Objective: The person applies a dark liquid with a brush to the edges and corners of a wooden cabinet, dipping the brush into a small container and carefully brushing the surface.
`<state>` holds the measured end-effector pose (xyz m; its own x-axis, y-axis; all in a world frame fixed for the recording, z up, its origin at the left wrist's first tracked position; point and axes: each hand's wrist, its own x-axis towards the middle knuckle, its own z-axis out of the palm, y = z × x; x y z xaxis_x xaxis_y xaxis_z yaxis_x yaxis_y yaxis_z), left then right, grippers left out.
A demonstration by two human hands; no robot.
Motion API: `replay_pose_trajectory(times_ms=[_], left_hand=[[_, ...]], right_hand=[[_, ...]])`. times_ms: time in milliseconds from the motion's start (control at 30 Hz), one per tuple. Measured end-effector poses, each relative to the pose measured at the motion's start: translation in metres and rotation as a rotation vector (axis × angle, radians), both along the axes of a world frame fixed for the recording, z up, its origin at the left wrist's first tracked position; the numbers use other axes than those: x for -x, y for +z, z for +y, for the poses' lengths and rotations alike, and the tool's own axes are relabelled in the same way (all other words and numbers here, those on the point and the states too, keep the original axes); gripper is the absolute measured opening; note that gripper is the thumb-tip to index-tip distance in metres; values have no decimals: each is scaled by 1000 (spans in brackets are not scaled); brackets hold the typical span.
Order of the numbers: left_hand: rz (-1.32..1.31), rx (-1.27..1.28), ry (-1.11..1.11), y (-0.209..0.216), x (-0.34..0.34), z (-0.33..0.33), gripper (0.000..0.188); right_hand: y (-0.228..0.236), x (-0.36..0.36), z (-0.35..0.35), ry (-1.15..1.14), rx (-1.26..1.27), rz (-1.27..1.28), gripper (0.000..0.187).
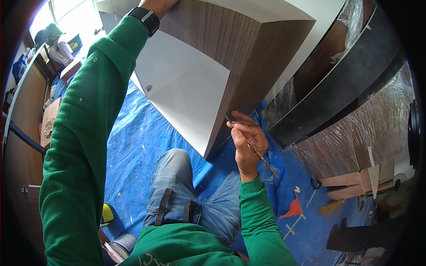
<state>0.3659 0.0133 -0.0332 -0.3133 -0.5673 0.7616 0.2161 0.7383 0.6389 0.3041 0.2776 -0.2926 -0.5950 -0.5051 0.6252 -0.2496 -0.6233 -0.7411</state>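
Observation:
My right hand [248, 142] pinches a thin paintbrush [262, 158] with a stained handle. Its tip is at the lower edge of a wood-grain cabinet [257, 62], where my fingertips also are. The cabinet stands tilted in front of me; its inside is white, with a small metal fitting [149, 88] on one inner wall. At the upper edge of the picture my left hand [159, 5] rests by the top of the cabinet. The fingers of that hand are out of sight, and a dark watch sits on the wrist.
A blue tarp [133, 146] covers the floor under my knees. At right stand dark panels [337, 84] and a plastic-wrapped panel [355, 128]. Paint cans [108, 214] stand at lower left. Another person [57, 42] crouches at far left, beyond a wooden door-like panel [29, 124].

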Motion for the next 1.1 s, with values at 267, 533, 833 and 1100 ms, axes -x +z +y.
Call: replay_pose_trajectory(times_ms=[267,533,833,1100], left_hand=[[21,-36,-47,-5,9,-3,67],[23,-36,5,0,5,-12,75],[-2,-60,30,-5,14,-12,80],[8,-35,51,0,4,-12,82]], right_hand=[[6,7,0,-63,33,95,12],[13,4,-5,-57,16,93,12],[12,7,1,-41,-26,41,14],[9,1,-4,-22,-6,51,14]])
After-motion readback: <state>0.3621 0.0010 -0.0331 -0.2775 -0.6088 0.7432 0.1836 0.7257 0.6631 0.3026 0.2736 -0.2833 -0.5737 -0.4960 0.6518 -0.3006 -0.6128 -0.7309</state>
